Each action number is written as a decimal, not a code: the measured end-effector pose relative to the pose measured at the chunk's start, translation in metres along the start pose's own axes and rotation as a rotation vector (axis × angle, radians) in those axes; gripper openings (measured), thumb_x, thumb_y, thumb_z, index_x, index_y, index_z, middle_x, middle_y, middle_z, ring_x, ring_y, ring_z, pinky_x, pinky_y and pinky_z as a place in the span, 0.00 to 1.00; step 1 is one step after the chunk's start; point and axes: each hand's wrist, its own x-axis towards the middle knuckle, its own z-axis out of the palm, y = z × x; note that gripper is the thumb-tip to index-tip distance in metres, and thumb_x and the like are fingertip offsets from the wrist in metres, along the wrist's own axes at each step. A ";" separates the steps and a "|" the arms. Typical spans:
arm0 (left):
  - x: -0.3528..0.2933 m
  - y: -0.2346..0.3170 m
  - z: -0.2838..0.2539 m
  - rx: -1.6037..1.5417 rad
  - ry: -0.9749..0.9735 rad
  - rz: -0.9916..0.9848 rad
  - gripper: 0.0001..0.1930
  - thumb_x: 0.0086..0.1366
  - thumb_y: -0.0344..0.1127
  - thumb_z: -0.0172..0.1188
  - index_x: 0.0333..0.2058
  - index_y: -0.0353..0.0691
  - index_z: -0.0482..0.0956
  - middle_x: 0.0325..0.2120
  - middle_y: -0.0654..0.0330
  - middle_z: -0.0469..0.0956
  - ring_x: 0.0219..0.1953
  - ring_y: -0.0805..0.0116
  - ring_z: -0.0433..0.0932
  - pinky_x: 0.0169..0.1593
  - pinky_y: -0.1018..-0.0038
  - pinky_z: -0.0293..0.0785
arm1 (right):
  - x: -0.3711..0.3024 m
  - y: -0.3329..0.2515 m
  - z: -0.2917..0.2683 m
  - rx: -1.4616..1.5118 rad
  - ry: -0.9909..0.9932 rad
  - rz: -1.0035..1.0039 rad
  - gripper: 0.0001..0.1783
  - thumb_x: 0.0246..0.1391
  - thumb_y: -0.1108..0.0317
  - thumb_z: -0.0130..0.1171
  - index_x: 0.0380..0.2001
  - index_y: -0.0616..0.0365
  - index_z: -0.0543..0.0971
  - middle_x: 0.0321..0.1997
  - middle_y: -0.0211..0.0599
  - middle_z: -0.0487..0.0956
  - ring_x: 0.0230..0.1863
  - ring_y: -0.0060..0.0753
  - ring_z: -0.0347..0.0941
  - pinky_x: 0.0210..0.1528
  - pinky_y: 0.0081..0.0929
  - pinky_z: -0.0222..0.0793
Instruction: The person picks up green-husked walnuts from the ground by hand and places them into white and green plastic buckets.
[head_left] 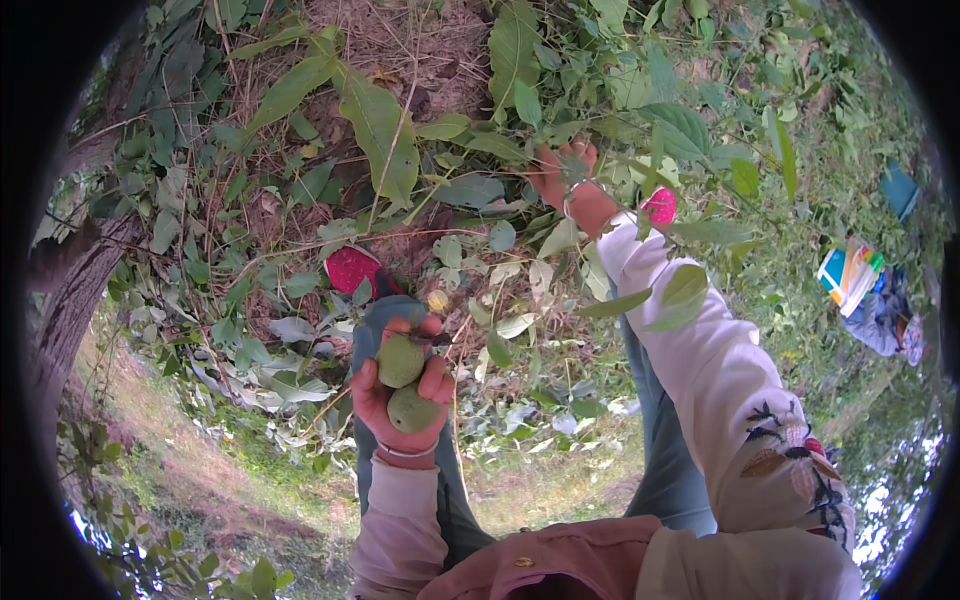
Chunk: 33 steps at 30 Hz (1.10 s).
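My left hand (pixel 405 425) is turned palm up in front of my left leg, its fingers curled round two round green fruits. The upper green fruit (pixel 401 361) rests against the fingers, and the lower green fruit (pixel 413 410) lies on the palm just below it. My right arm stretches far forward into the low plants. There my right hand (pixel 566 178) is bent down among the leaves with its fingers curled in. Leaves and the hand itself hide what those fingers hold, if anything.
Broad green leaves (pixel 380 130) on thin stems hang in front of me. A tree trunk (pixel 75 310) stands at the left. My red shoes (pixel 352 270) are half covered by plants. At the right, a colourful bundle (pixel 855 280) and a dark blue item (pixel 899 190) lie in the undergrowth.
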 end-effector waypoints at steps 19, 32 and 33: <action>0.018 -0.020 0.026 0.013 -0.081 -0.017 0.24 0.56 0.43 0.48 0.50 0.39 0.57 0.51 0.54 0.60 0.24 0.72 0.63 0.28 0.76 0.61 | -0.152 0.053 0.054 -1.094 -0.111 -0.300 0.23 0.52 0.57 0.41 0.53 0.37 0.60 0.57 0.34 0.61 0.54 0.38 0.61 0.54 0.41 0.57; 0.020 -0.025 0.026 -0.044 -0.106 -0.041 0.24 0.56 0.48 0.50 0.47 0.41 0.60 0.48 0.53 0.62 0.24 0.71 0.62 0.26 0.77 0.59 | 0.010 -0.022 0.095 0.316 -0.109 0.047 0.28 0.45 0.56 0.51 0.52 0.43 0.62 0.56 0.36 0.61 0.56 0.45 0.55 0.53 0.50 0.50; 0.017 -0.027 0.026 -0.073 -0.105 -0.053 0.24 0.55 0.48 0.50 0.47 0.41 0.60 0.48 0.52 0.62 0.25 0.70 0.63 0.26 0.76 0.59 | 0.008 -0.020 0.103 0.351 -0.095 0.071 0.29 0.44 0.55 0.52 0.52 0.43 0.62 0.57 0.36 0.60 0.56 0.45 0.54 0.54 0.51 0.49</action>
